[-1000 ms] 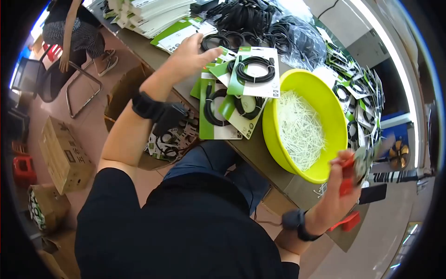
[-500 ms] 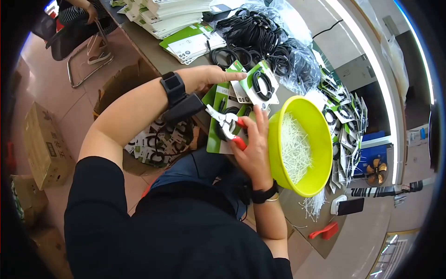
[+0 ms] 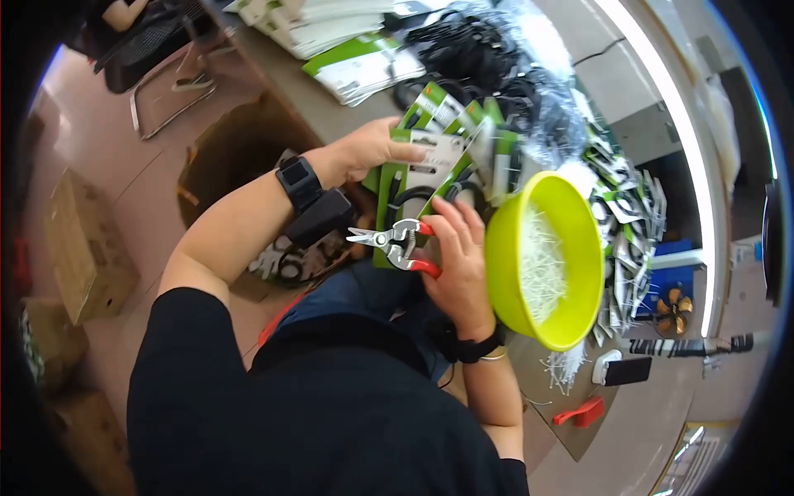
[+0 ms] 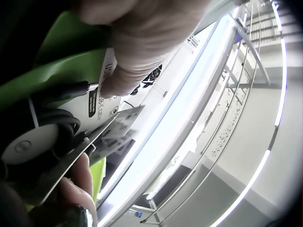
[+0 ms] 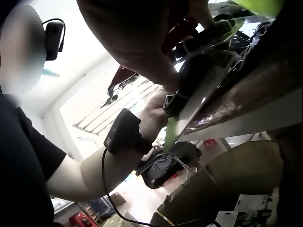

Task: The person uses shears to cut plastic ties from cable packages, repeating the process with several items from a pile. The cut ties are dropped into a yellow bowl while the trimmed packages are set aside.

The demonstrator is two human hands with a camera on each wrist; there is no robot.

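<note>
In the head view, the left hand (image 3: 368, 152) grips green-and-white cards carrying black coiled cables, its thumb across the front card (image 3: 438, 151). Several cards fan out beyond it, some tilted and blurred. Red-handled cutters (image 3: 399, 245) sit in the right hand (image 3: 463, 269), blades apart and pointing left, while its upper fingers touch the cards' lower right edge. Close up in the left wrist view, a digit of the left hand (image 4: 137, 42) lies on a printed card (image 4: 80, 113). The right hand (image 5: 132, 33) is dark in the right wrist view, beside a red handle.
A yellow basin (image 3: 585, 269) of thin white sticks stands right of the hands. Black cables (image 3: 463, 50), stacked cards (image 3: 364, 70) and packaged cables (image 3: 624, 207) lie around the table. A red brush (image 3: 589, 411) is near its lower edge. A seated person is at upper left.
The right hand has come from beyond the basin to the cards with the cutters. The left hand has moved onto the cards and grips them; several are now fanned and tilted.
</note>
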